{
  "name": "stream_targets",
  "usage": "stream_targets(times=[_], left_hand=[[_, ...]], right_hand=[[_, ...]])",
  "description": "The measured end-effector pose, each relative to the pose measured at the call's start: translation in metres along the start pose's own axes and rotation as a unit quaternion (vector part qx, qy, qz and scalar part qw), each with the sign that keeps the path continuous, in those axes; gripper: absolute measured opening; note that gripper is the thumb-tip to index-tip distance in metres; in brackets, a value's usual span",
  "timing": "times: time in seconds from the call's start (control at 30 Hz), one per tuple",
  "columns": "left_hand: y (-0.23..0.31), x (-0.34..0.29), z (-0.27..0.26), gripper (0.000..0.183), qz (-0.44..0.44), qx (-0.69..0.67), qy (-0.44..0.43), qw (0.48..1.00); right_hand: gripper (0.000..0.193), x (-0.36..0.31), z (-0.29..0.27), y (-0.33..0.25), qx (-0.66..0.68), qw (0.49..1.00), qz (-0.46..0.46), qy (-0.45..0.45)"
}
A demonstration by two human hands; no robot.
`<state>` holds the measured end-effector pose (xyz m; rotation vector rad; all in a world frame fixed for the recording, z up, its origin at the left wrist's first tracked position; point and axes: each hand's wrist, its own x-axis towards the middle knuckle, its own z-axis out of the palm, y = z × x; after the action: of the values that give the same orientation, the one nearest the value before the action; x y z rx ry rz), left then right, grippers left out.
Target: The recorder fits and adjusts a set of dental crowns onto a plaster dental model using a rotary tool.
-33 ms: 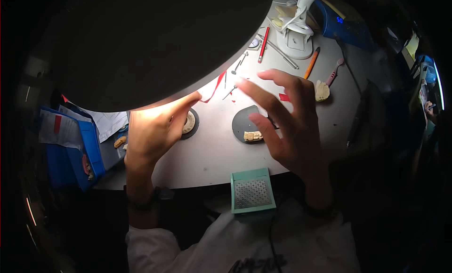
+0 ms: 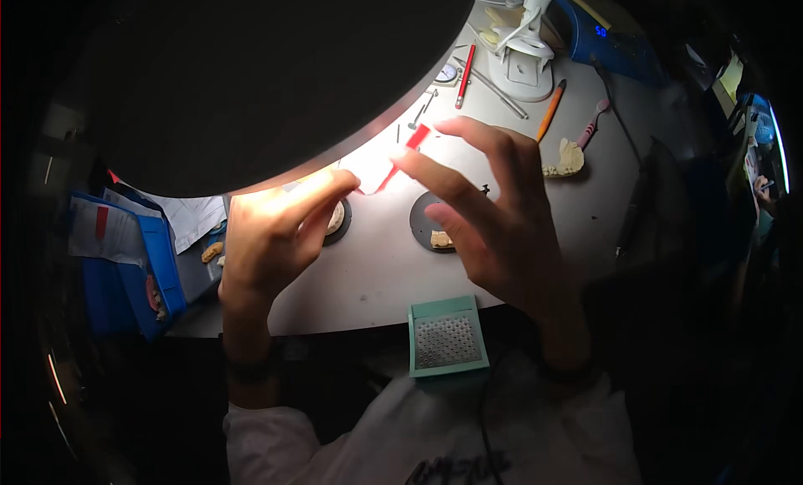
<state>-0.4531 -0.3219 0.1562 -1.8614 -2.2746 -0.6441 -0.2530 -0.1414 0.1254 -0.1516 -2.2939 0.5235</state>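
Note:
My left hand (image 2: 280, 230) pinches one end of a thin red strip of articulating paper (image 2: 387, 181) between thumb and fingertips. The strip slants up and away to the right, and its far end lies by the fingertips of my right hand (image 2: 493, 209). That hand is open, with fingers spread; whether its index finger touches the strip I cannot make out. Under my right thumb is a dark round base (image 2: 424, 213) bearing a piece of tooth model (image 2: 441, 240), partly covered. Behind my left hand, another tooth model (image 2: 335, 219) sits on a dark base, mostly hidden.
A large dark lamp head (image 2: 276, 84) covers the upper left. Beyond my hands lie a red pencil (image 2: 466, 77), an orange-handled tool (image 2: 550, 111), a plaster jaw cast (image 2: 569, 159) and a pink toothbrush (image 2: 595, 123). Blue trays (image 2: 163, 263) stand left; a green tray (image 2: 447, 372) juts from the front edge.
My right hand has shifted a little to the left, nearer the strip. The strip's far end has swung right toward its fingertips. My left hand keeps its pinch.

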Motion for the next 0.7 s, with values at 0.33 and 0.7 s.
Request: stream_targets(times=[0.33,0.7], left_hand=[[0.016,0.004,-0.018,0.022,0.003,-0.066,-0.031,0.997],[0.035,0.023,0.016,0.013,-0.010,-0.279,-0.094,0.956]], right_hand=[[0.009,-0.003,0.010,0.001,0.056,0.998,0.014,0.014],[0.014,-0.003,0.009,0.001,0.051,0.998,0.022,0.018]])
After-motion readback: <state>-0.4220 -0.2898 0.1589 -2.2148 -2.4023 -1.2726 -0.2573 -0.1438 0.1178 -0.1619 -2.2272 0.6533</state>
